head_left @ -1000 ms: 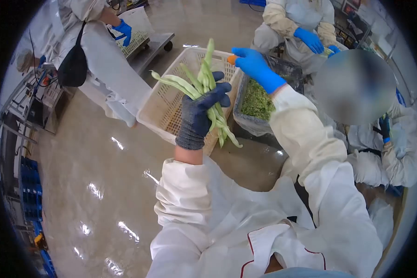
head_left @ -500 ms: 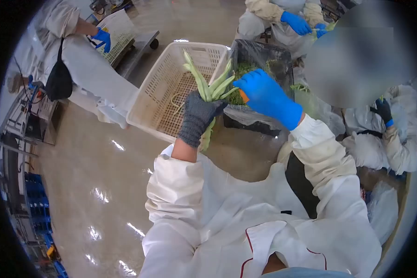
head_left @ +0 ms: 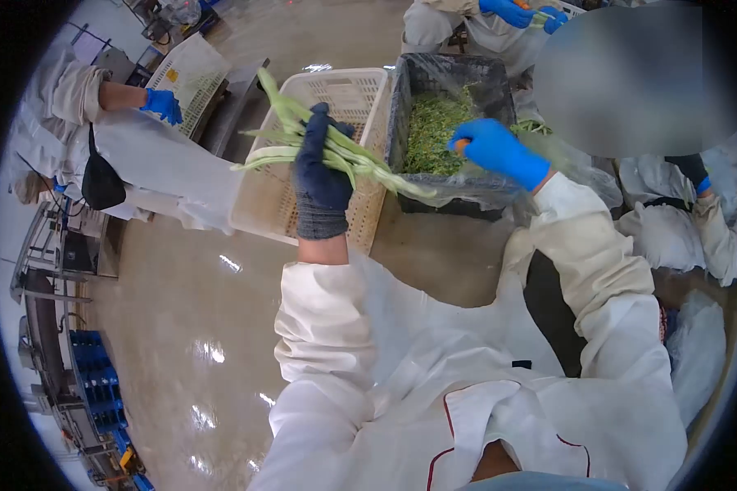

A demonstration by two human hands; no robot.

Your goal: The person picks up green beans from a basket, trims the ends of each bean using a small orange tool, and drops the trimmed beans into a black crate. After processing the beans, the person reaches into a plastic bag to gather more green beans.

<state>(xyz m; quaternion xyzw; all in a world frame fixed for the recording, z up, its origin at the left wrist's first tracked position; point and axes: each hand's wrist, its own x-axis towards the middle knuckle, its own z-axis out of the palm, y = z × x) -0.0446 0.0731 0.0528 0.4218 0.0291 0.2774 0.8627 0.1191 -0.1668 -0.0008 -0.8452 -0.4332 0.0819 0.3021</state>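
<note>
- the left hand [head_left: 321, 184], in a dark knit glove, has its fingers [head_left: 315, 135] wrapped tight round a bundle of long green beans [head_left: 336, 155], clamping them near the middle; the pods fan out to the left and trail down to the right.
- the right hand [head_left: 495, 151], in a blue glove, has its fingers [head_left: 477, 136] curled in round something small and orange at the tip, only a sliver of which shows; i cannot tell what it is.
- the bundle hangs above the cream slotted basket [head_left: 360, 90], with its right-hand ends reaching over the near edge of the dark lined tub [head_left: 454, 192] of chopped green trimmings [head_left: 434, 123].
- to my eye the grip would serve best kept firm at the middle so no pod slides out, with the ends squared up and level before the right hand meets them.
- keeping those ends over the tub looks wise, so that anything falling lands in the trimmings and not on the shiny floor [head_left: 180, 311].
- the blue hand sits right of the bean tips and apart from them; closing in slowly from that side should spare the dark glove's fingers.
- far left, another person's blue-gloved hand [head_left: 162, 105] rests by a second basket [head_left: 190, 78]; at the far edge, two more blue gloves [head_left: 520, 12] handle beans.
</note>
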